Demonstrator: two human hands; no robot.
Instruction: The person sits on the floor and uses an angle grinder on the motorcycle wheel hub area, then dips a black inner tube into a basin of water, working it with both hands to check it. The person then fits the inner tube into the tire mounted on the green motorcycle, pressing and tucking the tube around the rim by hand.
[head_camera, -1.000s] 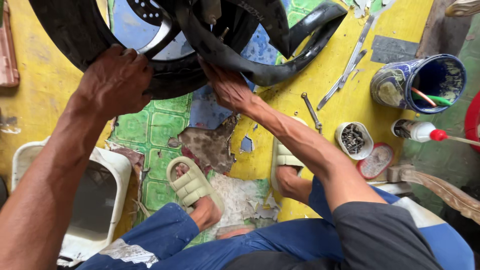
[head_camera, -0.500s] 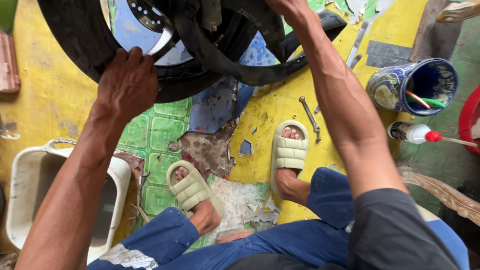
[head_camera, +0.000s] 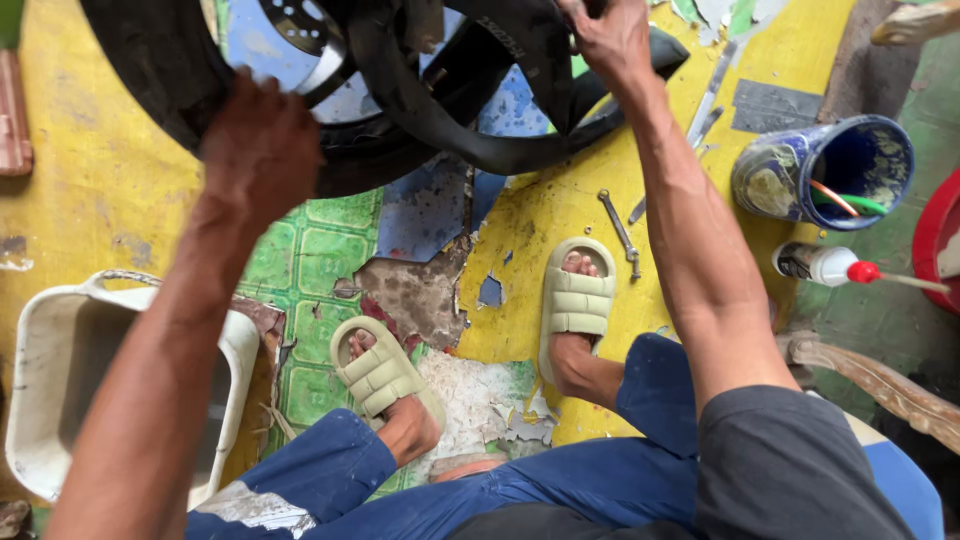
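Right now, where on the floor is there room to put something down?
Bare yellow floor lies between the tyre and the white tub. A smaller patch sits between the right sandal and the spray can. Near the blue can and wrench it is crowded.

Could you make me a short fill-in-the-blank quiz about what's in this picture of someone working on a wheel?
1. The left hand presses on the black ____.
2. The right hand grips the black rubber inner ____.
3. The blue can lies on its ____.
4. Both feet wear pale green ____.

Missing words: tyre; tube; side; sandals
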